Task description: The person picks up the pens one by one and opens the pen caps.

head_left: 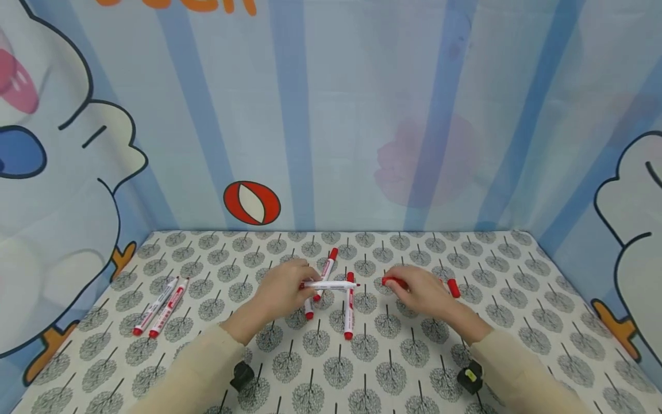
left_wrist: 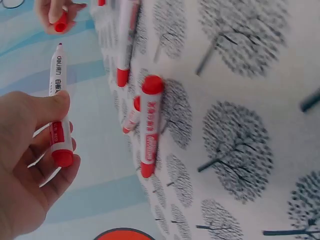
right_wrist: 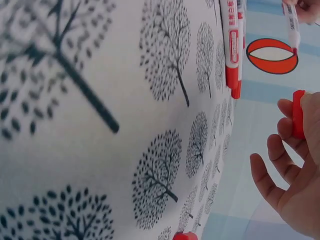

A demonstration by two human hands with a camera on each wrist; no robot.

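My left hand (head_left: 289, 288) grips a white whiteboard marker (left_wrist: 57, 80) with a red label and red end. Its cap is off, and the bare tip points right toward my right hand (head_left: 420, 290). A red marker cap (right_wrist: 298, 114) is pinched between that hand's thumb and index finger, apart from the tip. Below and around the left hand lie several markers: one capped marker (head_left: 349, 310) close by, another capped one (head_left: 328, 269) farther back, and a third marker (head_left: 309, 309) partly hidden by the hand.
Two uncapped markers (head_left: 168, 309) lie side by side at the left of the patterned tablecloth (head_left: 393, 368). A loose red cap (head_left: 453, 288) sits just right of my right hand, with another red bit partly hidden beside it. A striped cloth backdrop (head_left: 341, 144) rises behind.
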